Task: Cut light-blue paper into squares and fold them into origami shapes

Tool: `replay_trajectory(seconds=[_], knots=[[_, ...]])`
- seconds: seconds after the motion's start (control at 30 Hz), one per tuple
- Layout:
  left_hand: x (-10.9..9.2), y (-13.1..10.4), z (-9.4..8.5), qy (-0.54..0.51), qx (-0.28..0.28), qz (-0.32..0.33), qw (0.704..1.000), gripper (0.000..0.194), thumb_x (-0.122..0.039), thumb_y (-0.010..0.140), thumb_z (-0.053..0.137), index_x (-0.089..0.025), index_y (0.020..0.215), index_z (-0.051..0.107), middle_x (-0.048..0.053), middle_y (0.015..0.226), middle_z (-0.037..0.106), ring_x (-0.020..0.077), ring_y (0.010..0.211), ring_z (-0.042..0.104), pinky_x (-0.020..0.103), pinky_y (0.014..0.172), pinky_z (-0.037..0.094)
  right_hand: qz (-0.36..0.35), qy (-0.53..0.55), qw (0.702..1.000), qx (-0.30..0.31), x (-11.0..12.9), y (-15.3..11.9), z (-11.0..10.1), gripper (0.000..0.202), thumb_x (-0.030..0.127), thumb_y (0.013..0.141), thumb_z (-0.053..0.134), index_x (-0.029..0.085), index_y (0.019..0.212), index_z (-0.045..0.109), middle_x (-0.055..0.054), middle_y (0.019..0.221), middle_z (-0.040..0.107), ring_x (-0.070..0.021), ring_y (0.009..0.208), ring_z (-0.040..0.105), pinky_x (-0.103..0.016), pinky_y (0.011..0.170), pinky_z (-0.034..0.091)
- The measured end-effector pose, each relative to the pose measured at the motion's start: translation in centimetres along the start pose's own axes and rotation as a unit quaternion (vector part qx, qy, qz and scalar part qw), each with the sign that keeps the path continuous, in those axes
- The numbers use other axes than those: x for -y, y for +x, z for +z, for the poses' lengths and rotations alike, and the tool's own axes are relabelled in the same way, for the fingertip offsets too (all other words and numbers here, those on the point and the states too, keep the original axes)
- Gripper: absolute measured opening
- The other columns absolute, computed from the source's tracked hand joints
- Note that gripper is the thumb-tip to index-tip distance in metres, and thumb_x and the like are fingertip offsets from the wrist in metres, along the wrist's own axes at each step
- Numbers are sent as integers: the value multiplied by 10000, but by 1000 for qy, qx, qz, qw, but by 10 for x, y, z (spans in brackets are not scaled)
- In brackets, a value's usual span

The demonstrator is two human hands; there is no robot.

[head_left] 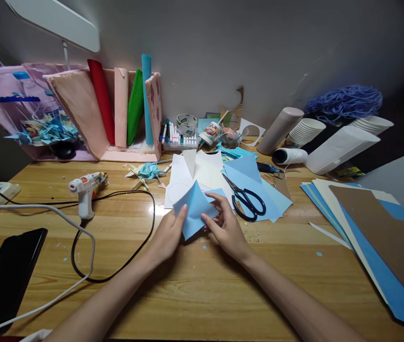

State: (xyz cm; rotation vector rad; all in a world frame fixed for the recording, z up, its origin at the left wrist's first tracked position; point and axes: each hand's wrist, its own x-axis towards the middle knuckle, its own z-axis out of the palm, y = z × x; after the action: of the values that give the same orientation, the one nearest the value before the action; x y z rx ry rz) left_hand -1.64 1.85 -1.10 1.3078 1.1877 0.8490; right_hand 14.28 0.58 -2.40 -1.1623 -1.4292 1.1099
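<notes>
Between my two hands is a creased sheet of light blue paper, tilted above the wooden table. My left hand grips its left edge, thumb on the front face. On the other side my right hand pinches the paper's right part between thumb and fingers; some of those fingertips are hidden. Black-handled scissors lie just beyond my right hand, on blue sheets. White paper sheets rest behind the held piece, one with a pencilled circle.
A hot glue gun stands at left with its looping black cable. A phone lies at front left. Stacked coloured card covers the right side. Folded paper pieces, markers and paper cups line the back.
</notes>
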Motion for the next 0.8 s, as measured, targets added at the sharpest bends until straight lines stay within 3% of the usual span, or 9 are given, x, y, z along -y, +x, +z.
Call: replay_trajectory(seconds=[0.13, 0.23, 0.37, 0.53, 0.7, 0.8], knots=[[0, 10, -13, -184, -42, -102, 977, 342, -386, 725, 615, -107, 921, 633, 81, 912, 688, 212, 856, 608, 302, 790, 460, 22, 19, 999, -15, 1, 7, -9, 352, 258, 827, 514, 285, 1170, 442, -53, 1129, 480, -62, 539, 502, -233, 532, 495], [-5, 13, -23, -261, 13, -139, 955, 278, -322, 719, 633, -106, 893, 655, 85, 880, 693, 174, 784, 618, 263, 728, 475, 46, 18, 998, 35, 0, 13, -21, 204, 273, 844, 482, 238, 1035, 545, -28, 990, 538, -60, 519, 503, -222, 514, 462], [-10, 11, -33, -211, 89, -145, 962, 320, -257, 715, 653, -130, 1008, 649, 75, 924, 692, 133, 742, 613, 211, 675, 460, 54, -29, 981, 184, 3, 19, -36, 192, 242, 856, 445, 186, 848, 628, -8, 777, 568, -86, 570, 495, -209, 532, 424], [-8, 10, -34, -174, 169, -150, 958, 424, -220, 686, 682, -155, 1099, 610, 78, 984, 679, 155, 788, 617, 239, 707, 453, 2, -87, 958, 272, 10, 19, -46, 276, 63, 782, 417, 189, 864, 648, -5, 822, 615, -106, 688, 526, -214, 616, 399], [-6, 11, -30, -138, 138, -146, 970, 366, -298, 688, 671, -112, 1002, 644, 91, 918, 685, 156, 705, 603, 252, 664, 444, -66, -162, 933, 314, 18, 21, -49, 550, -70, 612, 380, 218, 1017, 617, -23, 976, 583, -147, 923, 535, -275, 812, 414], [-5, 11, -28, -115, 96, -143, 978, 379, -338, 671, 679, -100, 964, 645, 87, 867, 683, 149, 658, 588, 238, 607, 433, -99, -196, 931, 290, 17, 20, -47, 498, -36, 661, 463, 237, 1049, 617, -56, 1152, 501, -175, 1081, 483, -320, 916, 393]])
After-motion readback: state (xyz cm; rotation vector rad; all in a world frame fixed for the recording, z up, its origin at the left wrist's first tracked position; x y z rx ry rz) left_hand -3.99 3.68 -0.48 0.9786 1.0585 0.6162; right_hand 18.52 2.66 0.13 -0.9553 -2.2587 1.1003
